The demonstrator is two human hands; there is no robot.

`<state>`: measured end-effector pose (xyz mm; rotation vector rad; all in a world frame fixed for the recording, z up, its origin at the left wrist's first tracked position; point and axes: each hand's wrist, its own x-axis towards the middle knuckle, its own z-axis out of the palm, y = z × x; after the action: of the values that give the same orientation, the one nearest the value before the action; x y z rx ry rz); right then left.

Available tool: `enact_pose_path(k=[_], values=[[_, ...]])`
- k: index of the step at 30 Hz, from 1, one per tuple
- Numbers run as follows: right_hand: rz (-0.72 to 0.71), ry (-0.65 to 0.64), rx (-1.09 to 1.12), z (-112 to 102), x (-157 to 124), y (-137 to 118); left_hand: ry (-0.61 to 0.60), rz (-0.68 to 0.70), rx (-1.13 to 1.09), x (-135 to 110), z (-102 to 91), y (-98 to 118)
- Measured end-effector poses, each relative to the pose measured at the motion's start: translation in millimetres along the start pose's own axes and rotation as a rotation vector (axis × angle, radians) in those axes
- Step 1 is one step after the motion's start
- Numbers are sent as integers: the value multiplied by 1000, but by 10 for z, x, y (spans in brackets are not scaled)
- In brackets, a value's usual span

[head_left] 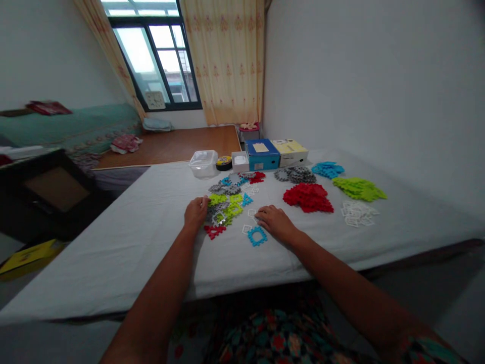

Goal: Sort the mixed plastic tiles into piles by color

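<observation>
The left hand (196, 212) rests curled on the near edge of a mixed pile (227, 205) of green and grey pieces on the white tabletop (113, 242); whether its grip pinches a piece cannot be told. The right hand (275, 221) lies flat, its grip loose and holding nothing, just beside a blue frame piece (257, 236). A red heap (308, 197) lies further right.

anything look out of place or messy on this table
Nothing looks damaged or spilled. Only the jumble of pieces by the left hand mixes colours, while the red pile and green pile lie sorted.
</observation>
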<state>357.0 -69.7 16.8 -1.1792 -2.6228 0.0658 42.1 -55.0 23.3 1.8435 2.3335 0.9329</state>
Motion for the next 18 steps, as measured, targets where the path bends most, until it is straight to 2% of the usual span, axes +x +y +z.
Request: enact_pose_path(k=[6, 13, 18], values=[[13, 58, 37, 30, 5, 12, -5, -3, -2, 15, 23, -20], [81, 211, 333, 98, -24, 90, -8, 0, 0, 26, 34, -45], [48, 300, 458, -53, -62, 212, -25, -24, 10, 51, 23, -72]])
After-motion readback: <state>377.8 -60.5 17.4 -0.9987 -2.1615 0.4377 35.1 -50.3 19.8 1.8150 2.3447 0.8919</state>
